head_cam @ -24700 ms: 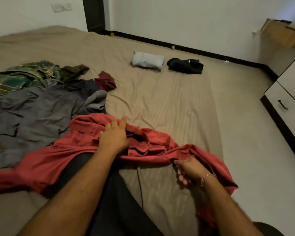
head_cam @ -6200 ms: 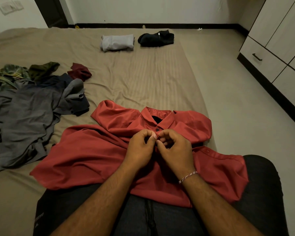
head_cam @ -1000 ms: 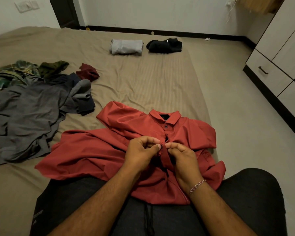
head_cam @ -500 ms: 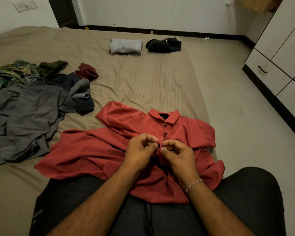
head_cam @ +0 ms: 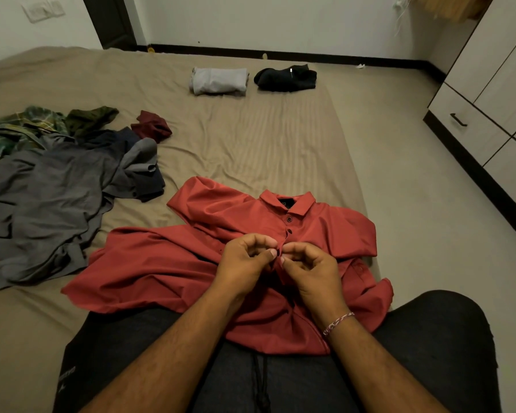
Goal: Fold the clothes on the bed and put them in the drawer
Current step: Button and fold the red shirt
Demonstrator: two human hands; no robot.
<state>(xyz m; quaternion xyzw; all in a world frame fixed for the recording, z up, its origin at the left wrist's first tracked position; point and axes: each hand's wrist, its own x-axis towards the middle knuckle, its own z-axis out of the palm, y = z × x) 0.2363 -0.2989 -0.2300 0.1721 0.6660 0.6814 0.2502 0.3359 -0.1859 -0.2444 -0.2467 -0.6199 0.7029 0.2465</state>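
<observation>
A red collared shirt [head_cam: 167, 263] lies front-up on the bed [head_cam: 251, 138], its hem over my lap. Two dark buttons below the collar are fastened. My left hand [head_cam: 245, 263] and my right hand [head_cam: 310, 269] meet at the placket just under the second button, each pinching an edge of the red shirt's front between thumb and fingers. A pile of unfolded clothes [head_cam: 51, 186], grey, navy, green plaid and maroon, sits at the left. A folded grey garment [head_cam: 218, 80] and a folded black garment [head_cam: 286, 79] lie at the bed's far end.
A white cabinet with drawers [head_cam: 471, 126] stands along the right wall, its dark handles showing. Beige floor [head_cam: 414, 189] runs between the bed and the cabinet. A dark door frame [head_cam: 111, 22] is at the back left. My legs in dark trousers fill the bottom of the view.
Over the last second both hands stayed at the placket, fingers working slightly just below the second button. Six seconds ago they were higher, near the collar. The shirt has barely shifted.
</observation>
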